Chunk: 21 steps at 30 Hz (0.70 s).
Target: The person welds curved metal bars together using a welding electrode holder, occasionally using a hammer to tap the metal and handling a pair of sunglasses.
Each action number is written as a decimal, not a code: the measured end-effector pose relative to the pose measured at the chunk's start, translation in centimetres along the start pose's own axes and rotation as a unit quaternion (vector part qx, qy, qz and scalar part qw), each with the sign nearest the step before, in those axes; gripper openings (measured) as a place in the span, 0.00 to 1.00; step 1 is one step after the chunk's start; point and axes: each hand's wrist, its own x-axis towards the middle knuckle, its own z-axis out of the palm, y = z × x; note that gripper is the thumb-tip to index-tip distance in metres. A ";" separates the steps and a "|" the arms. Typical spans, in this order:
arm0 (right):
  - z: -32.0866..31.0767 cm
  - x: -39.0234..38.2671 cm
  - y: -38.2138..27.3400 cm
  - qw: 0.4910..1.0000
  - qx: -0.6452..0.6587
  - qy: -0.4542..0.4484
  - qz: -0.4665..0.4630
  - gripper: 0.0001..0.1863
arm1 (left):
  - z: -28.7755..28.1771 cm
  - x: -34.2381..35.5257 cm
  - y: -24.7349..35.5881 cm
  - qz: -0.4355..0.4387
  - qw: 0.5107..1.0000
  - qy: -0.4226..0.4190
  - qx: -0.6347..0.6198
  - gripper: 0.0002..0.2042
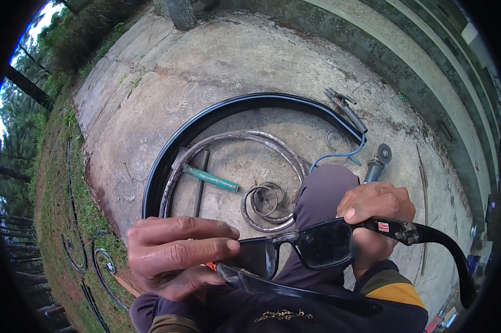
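Note:
Close in front of me is a pair of black sunglasses (323, 244) with dark, smudged lenses, its arms unfolded. My left hand (178, 252) pinches the frame at its left end, thumb below and fingers above. My right hand (377, 216) is closed round the other end near the hinge, with the thumb on top. One arm of the glasses extends out to the right, and the other runs below the lenses. A bit of orange shows at my left fingertips. The glasses hide part of my knee and lap.
On the concrete floor (217, 66) lie a curved black metal bar (250, 100), a coiled metal strip (272, 208), a green-handled hammer (211, 178), an electrode holder (347, 111) with blue cable and an angle grinder (378, 162). Concrete steps (405, 61) rise right; grass (67, 211) borders the left.

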 end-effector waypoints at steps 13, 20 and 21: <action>-1.2 -0.2 -3.4 0.994 0.047 -0.016 -0.097 0.14 | 2.5 0.1 1.5 0.173 0.974 0.127 -0.071 0.13; -0.5 -0.4 -4.0 0.979 0.088 -0.066 -0.173 0.16 | 3.0 -2.5 5.8 0.206 0.951 0.230 0.015 0.10; -0.9 -0.7 -4.4 0.980 0.117 -0.058 -0.151 0.14 | 2.3 -2.2 7.5 0.178 0.966 0.187 0.026 0.12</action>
